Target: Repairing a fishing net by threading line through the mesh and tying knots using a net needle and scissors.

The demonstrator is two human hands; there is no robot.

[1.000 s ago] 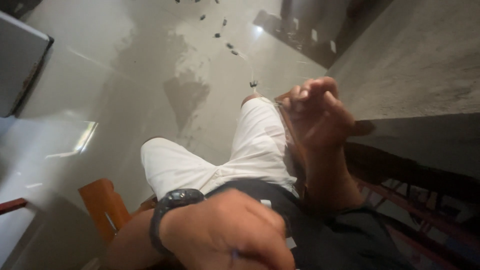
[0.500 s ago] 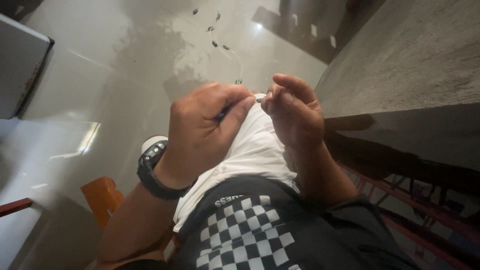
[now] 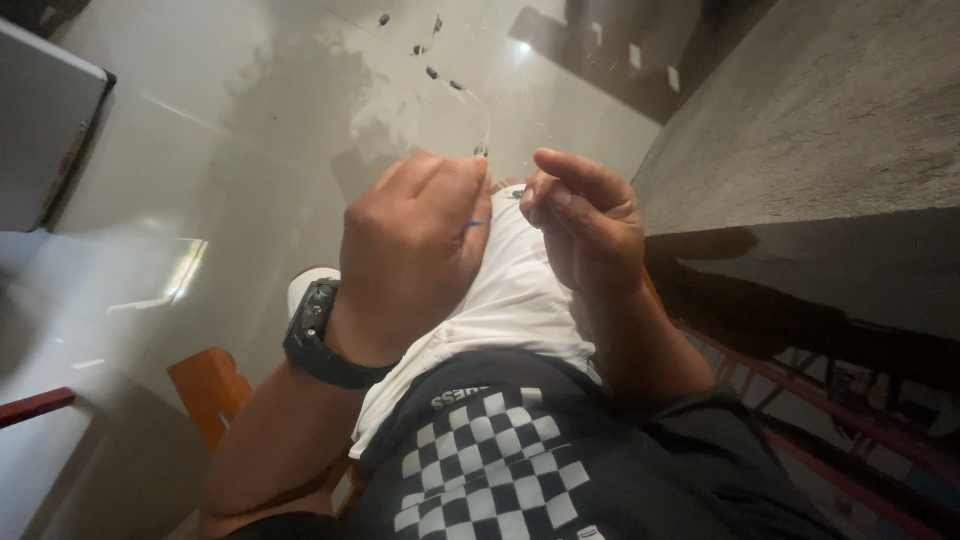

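My left hand [image 3: 415, 240], with a black watch on its wrist, is curled into a fist above my lap. A short thin blue wire [image 3: 474, 224] sticks out of its fingers towards the right. My right hand [image 3: 585, 215] is level with it, a small gap away. Its thumb and fingers are pinched on a small pale piece [image 3: 516, 193] that is mostly hidden. A fine pale strand [image 3: 487, 120] arcs up from between the hands. Below them are my white shorts [image 3: 510, 300] and a black shirt with a checkered patch [image 3: 480, 450].
A grey concrete slab [image 3: 800, 120] fills the right side, with a red metal frame [image 3: 830, 450] under it. The glossy floor [image 3: 250, 150] carries several small dark bits [image 3: 432, 72]. An orange stool [image 3: 205, 385] is at lower left and a grey cabinet [image 3: 45, 130] at far left.
My left hand rose from low by the camera to meet the right hand. The two hands touched half a second ago and now sit slightly apart.
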